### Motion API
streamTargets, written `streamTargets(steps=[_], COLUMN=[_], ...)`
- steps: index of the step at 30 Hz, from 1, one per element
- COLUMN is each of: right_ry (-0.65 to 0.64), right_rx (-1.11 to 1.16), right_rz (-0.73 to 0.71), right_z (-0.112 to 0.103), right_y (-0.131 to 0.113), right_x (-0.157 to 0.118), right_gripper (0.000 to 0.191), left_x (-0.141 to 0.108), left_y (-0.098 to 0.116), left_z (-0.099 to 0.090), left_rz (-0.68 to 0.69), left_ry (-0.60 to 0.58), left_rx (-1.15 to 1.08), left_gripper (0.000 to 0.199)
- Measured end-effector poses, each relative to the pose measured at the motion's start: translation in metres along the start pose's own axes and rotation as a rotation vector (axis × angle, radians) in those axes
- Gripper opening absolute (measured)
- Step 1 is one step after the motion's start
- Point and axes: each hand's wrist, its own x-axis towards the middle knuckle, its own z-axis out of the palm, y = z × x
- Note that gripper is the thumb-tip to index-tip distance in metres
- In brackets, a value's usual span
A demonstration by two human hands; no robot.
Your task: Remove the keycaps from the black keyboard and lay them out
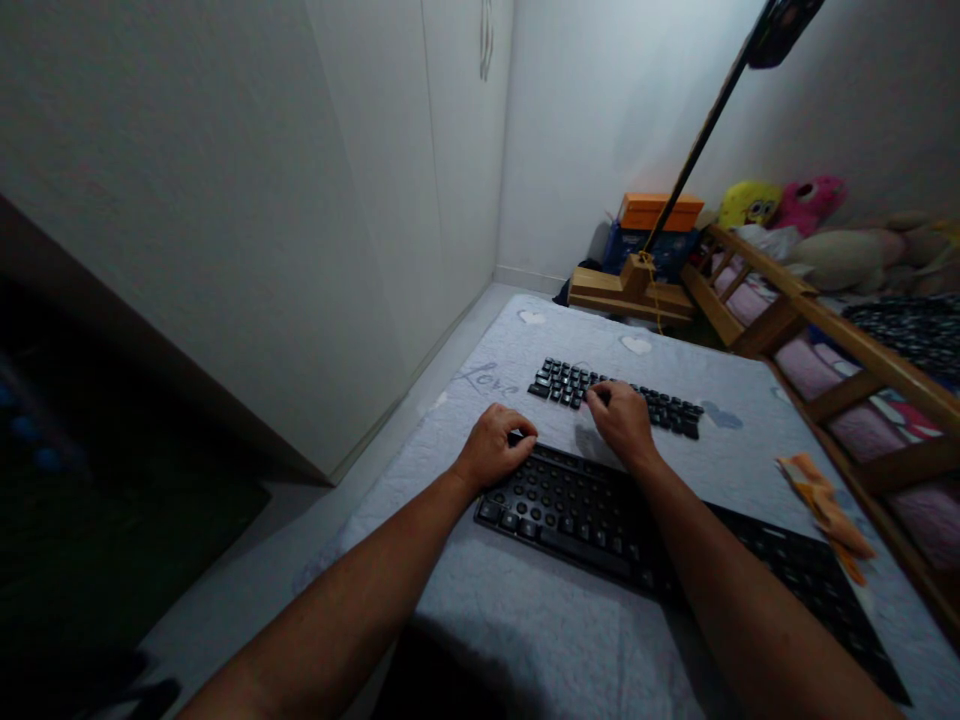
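Left hand [498, 444] grips the keyboard [564, 508]; right hand [619, 412] is at the loose keys [568, 383] just beyond, its hold unclear. Picking a key seems the step, calling for a precise pinch.

Pale cabinet [382, 200] beyond the surface's [585, 620] left edge, dimly lit wall [570, 120] past far edge, wooden railing [847, 325] along right edge
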Motion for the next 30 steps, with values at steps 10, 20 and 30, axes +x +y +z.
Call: streamTargets(steps=[10,20,30], right_ry=[0.075,-0.235,-0.272], right_rx=[0.489,0.554,0.487], right_rz=[0.093,0.155,0.017], right_z=[-0.069,-0.081,-0.065], right_y=[-0.013,-0.026,-0.030], right_x=[-0.045,-0.128,-0.150], right_gripper=[0.038,0.023,0.019], left_x=[-0.001,-0.001,-0.001], left_y=[0.000,-0.002,-0.005], left_z=[0.000,0.000,0.000], left_rz=[-0.022,-0.045,-0.065], left_ry=[-0.014,-0.021,-0.022], left_rx=[0.001,0.023,0.032], left_gripper=[0.008,0.008,0.008])
